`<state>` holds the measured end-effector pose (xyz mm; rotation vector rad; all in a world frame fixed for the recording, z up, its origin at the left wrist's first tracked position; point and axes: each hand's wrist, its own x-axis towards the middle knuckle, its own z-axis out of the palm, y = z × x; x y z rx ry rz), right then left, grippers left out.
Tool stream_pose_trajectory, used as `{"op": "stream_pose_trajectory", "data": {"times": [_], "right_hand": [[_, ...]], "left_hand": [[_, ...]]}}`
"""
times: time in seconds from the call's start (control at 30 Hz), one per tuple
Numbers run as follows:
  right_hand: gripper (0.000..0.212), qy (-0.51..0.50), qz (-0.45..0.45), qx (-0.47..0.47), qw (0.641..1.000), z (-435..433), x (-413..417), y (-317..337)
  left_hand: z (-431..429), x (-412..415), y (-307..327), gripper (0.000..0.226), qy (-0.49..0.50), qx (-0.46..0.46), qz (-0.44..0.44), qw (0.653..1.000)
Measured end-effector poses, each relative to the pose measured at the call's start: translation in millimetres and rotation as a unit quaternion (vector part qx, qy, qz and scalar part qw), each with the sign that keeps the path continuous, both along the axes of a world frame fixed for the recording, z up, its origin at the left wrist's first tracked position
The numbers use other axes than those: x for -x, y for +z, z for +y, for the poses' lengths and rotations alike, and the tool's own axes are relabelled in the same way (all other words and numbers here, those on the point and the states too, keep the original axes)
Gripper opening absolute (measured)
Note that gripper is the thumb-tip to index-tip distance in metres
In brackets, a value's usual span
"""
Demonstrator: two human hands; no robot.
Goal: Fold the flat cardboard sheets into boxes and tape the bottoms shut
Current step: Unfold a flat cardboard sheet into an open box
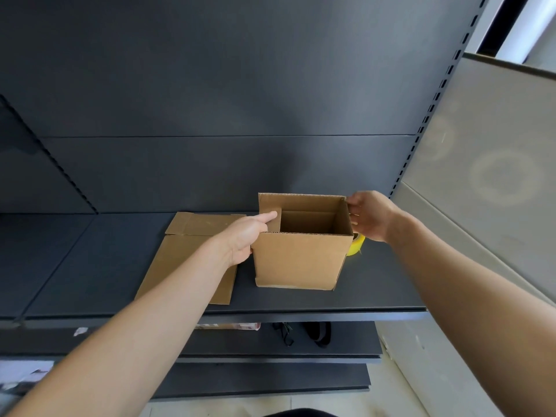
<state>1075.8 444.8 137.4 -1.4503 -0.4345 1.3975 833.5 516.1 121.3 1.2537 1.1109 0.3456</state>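
Observation:
A brown cardboard box (301, 260) stands squared up on the dark shelf (90, 266), its upper end open toward me. My left hand (246, 236) holds its left side, the forefinger lying straight on a left flap folded inward. My right hand (368, 216) grips the box's right wall, thumb at the top corner. A flat cardboard sheet (180, 260) lies on the shelf left of the box, partly under my left forearm. A yellow tape roll (356, 246) peeks out behind the box's right side, below my right hand.
The shelf's dark back panel rises behind the box, with a slotted upright (421, 127) at the right. A grey panel (481, 161) stands to the right. Lower shelves hold a black cord (284, 332), a dark object and a reddish packet (228, 326).

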Motion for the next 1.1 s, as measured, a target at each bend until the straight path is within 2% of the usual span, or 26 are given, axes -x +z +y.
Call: {"op": "stream_pose_trajectory", "data": {"times": [0.1,0.2,0.27,0.4,0.53,0.7,0.83,0.97,1.1], "right_hand": [[0.035,0.061,0.061,-0.038,0.996,-11,-8,-8],[0.032,0.085,0.055,-0.049,0.994,-12,-9,-16],[0.031,0.091,0.016,-0.027,0.995,-8,-5,-19],[0.041,0.066,-0.115,0.041,0.990,1,7,-22],[0.041,0.042,-0.161,0.045,0.985,3,8,-26],[0.034,0.024,-0.188,0.044,0.981,5,11,-26],[0.039,0.036,-0.150,0.029,0.988,1,8,-24],[0.046,0.045,-0.057,-0.010,0.997,-5,2,-24],[0.023,-0.008,0.045,-0.020,0.999,-7,1,-25]], "left_hand": [[3,-2,-5,0.051,0.004,0.008,-0.013,1.000],[3,-2,-6,0.052,-0.004,0.013,-0.029,0.999],[4,-2,-7,0.052,-0.020,0.014,-0.033,0.999],[4,0,-7,0.056,-0.055,0.011,-0.040,0.998],[7,7,-8,0.092,-0.132,0.026,-0.058,0.989],[10,7,-12,0.092,-0.127,0.006,-0.056,0.990],[10,6,-13,0.079,-0.112,-0.001,-0.046,0.993],[9,1,-11,0.067,-0.081,-0.021,-0.019,0.996],[7,-5,-14,0.057,-0.024,-0.049,-0.008,0.998]]}}
